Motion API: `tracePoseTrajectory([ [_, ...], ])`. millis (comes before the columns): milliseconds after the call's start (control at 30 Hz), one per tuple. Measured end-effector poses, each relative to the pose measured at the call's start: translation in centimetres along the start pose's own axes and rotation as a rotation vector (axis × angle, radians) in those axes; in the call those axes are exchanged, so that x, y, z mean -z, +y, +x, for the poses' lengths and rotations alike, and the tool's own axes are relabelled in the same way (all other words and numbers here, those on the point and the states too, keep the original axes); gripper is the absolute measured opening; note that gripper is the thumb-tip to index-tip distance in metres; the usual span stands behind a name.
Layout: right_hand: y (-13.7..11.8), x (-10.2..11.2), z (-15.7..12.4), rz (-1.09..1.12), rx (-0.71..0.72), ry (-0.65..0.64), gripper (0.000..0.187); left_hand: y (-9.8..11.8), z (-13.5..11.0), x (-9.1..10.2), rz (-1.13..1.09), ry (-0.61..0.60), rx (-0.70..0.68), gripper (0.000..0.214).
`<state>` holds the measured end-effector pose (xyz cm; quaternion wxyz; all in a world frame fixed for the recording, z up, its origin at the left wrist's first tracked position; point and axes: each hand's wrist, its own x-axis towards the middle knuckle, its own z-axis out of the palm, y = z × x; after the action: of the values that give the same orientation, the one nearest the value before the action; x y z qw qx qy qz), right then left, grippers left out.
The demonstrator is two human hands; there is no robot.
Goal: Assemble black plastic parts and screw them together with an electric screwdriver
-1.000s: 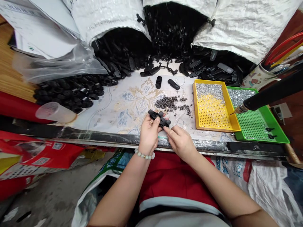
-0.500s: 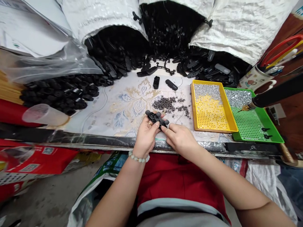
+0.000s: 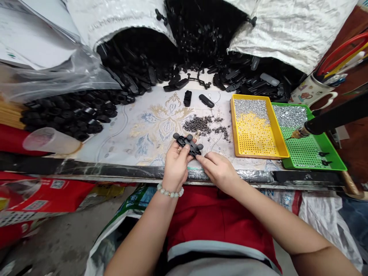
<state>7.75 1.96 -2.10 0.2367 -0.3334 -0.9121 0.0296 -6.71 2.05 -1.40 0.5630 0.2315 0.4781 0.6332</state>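
My left hand (image 3: 176,163) is closed around a black plastic part with round knobs (image 3: 188,146), held above the table's near edge. The thumb presses on its upper face. At the part's lower right end, the fingertips of my right hand (image 3: 220,170) are bent together and touch it; anything small between them is hidden. Just beyond my hands lies a spread pile of tiny dark pieces (image 3: 198,124). Behind that pile are a short black block (image 3: 187,98) and an elongated black cover (image 3: 206,101).
At the right stand a yellow tray (image 3: 284,147) and a green tray (image 3: 339,164), both with small silver pieces. A dark screwdriver-like tool (image 3: 333,119) reaches over the green one. Black rings (image 3: 69,111) and a plastic cup (image 3: 51,140) sit left; white sacks (image 3: 129,19) spill black parts behind.
The view has shifted slightly. Both hands stay on the black plastic part, which is turned a little so more of its face shows; the right fingertips remain at its end.
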Motion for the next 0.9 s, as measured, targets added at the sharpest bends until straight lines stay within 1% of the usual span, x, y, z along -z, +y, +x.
tracePoseTrajectory([
  [67,0.0,-0.3,-0.2,0.066,-0.017,0.032,0.03,0.1,0.1,0.1,-0.006,0.0,0.021,0.025],
  [133,-0.3,-0.7,0.0,0.078,-0.031,0.034,0.03,0.1,0.2,0.1,-0.023,0.007,0.02,0.024],
  [267,-0.8,-1.2,0.4,0.018,-0.034,0.016,0.028,-0.2,0.4,0.2,-0.013,-0.001,0.007,0.022],
  [333,-0.6,-1.1,0.6,-0.032,-0.029,0.011,0.027,-0.3,0.4,0.3,0.005,-0.026,0.01,0.021],
  [400,-0.2,-0.8,0.7,-0.083,0.01,0.009,0.027,-0.3,0.4,0.4,0.007,-0.049,0.015,0.022],
  [500,0.1,-0.6,1.0,-0.095,0.082,-0.024,0.03,-0.2,0.4,0.5,-0.008,-0.067,0.014,0.024],
  [633,-0.4,-1.0,1.3,-0.031,0.047,-0.107,0.035,-0.3,0.5,0.4,-0.029,-0.063,-0.032,0.03],
  [733,-0.8,-1.2,1.1,-0.007,0.031,-0.108,0.035,-0.4,0.6,0.4,-0.037,-0.048,-0.06,0.028],
  [800,-0.7,-0.6,1.0,0.018,0.043,-0.086,0.035,-0.3,0.6,0.4,-0.033,-0.035,-0.067,0.024],
  [900,0.2,1.6,1.1,0.108,0.037,0.006,0.035,0.1,0.5,0.4,-0.031,-0.041,-0.01,0.021],
])
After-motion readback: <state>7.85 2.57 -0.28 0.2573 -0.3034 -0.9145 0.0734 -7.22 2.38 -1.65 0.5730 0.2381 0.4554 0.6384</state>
